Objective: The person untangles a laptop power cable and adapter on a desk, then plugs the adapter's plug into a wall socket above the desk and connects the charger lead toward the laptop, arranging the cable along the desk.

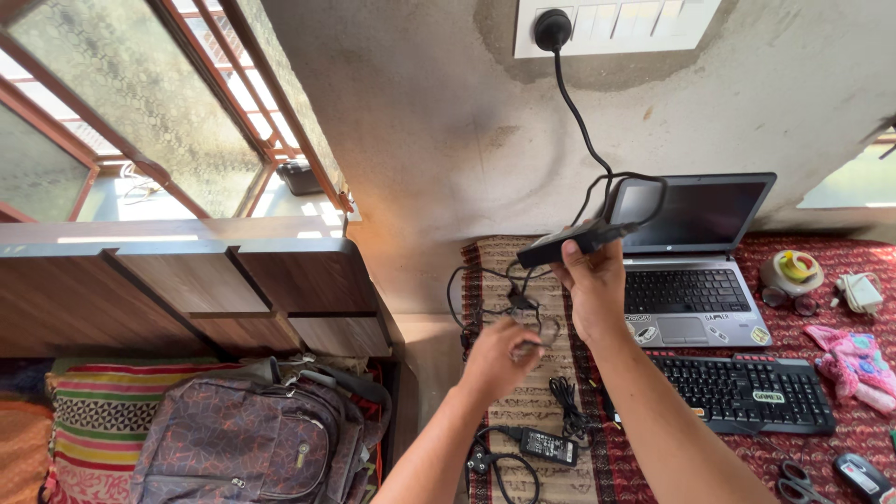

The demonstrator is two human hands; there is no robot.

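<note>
Two bare forearms rise from the bottom edge, and beneath them, on the near side of the open grey laptop (695,252), a second black power brick (549,446) lies on the striped woven mat (523,401) beside a black keyboard with red trim (747,392). Left of the laptop, the left hand (499,359) has its fingers pinched together on a thin black cable (509,299) that hangs in loose loops. Closer to the laptop, the right hand (595,289) is closed around a long black laptop power adapter (577,241), held level just in front of the screen's left edge, its long axis running left to right. Above the laptop, the adapter's thick cord climbs to a round black plug (553,30) seated in the white wall switchboard (616,26).
</note>
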